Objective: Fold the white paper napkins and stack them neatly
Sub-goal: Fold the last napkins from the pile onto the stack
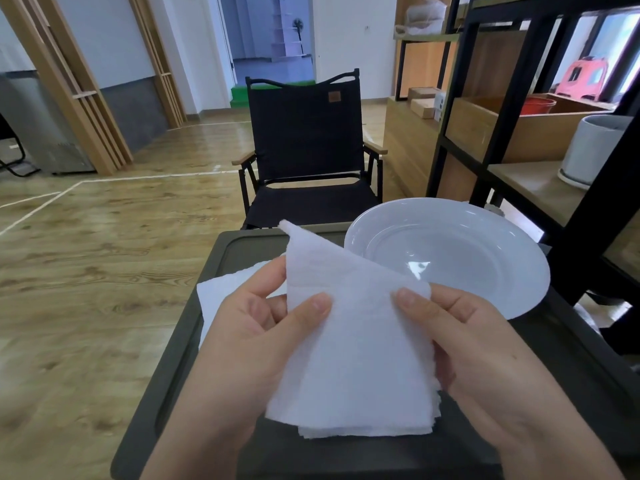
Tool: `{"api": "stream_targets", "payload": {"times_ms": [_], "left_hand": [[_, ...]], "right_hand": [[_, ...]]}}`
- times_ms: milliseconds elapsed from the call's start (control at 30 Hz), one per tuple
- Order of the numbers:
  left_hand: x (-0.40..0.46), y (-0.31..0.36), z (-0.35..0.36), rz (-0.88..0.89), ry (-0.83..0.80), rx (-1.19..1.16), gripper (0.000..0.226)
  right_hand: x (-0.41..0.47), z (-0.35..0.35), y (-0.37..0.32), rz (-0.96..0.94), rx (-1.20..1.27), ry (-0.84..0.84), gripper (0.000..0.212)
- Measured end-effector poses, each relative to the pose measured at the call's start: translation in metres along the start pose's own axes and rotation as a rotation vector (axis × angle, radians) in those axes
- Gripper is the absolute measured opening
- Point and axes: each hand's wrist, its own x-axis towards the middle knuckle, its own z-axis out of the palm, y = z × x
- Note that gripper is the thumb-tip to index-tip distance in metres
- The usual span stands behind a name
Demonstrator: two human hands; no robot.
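Left hand [256, 327] and right hand [474, 344] both pinching folded napkin [349, 341] (mid-air); loose layers likely to slip, misaligning edges.

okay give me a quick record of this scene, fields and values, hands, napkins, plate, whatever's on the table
left hand: pinches folded napkin's left edge
right hand: pinches its right edge
folded napkin: white, held above the table, one corner pointing up
other napkins: white, flat on table behind left hand
plate: white, empty, at table's far right
table: dark, raised rim
chair: black, beyond table
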Motion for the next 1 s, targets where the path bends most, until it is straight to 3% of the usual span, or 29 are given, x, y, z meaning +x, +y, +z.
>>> {"api": "stream_targets", "payload": {"times_ms": [133,233,333,433,567,700,833,1000], "left_hand": [[-0.001,0.0,0.0,0.018,0.038,0.109,0.031],[0.001,-0.001,0.0,0.051,0.083,0.174,0.033],[0.005,-0.007,-0.005,0.065,0.105,0.11,0.021],[0.003,-0.005,-0.005,0.078,0.085,0.044,0.028],[0.001,-0.003,0.001,0.008,0.152,0.172,0.042],[0.001,-0.004,0.004,0.009,0.158,0.21,0.015],[-0.001,-0.001,0.002,-0.041,0.125,0.198,0.028],[-0.003,0.004,-0.005,-0.175,0.054,0.284,0.034]], "right_hand": [[-0.001,0.0,-0.002,-0.163,-0.064,0.115,0.021],[-0.002,0.001,-0.004,-0.29,-0.182,0.146,0.034],[-0.004,0.001,-0.004,-0.355,-0.272,0.145,0.047],[-0.002,-0.003,0.0,-0.401,-0.392,0.156,0.057],[0.0,-0.003,0.0,-0.356,-0.4,0.155,0.054],[0.003,-0.005,-0.003,-0.174,-0.263,0.228,0.049],[0.007,-0.006,0.001,-0.056,-0.356,0.225,0.024],[0.002,-0.005,-0.003,-0.046,-0.412,0.216,0.041]]}}
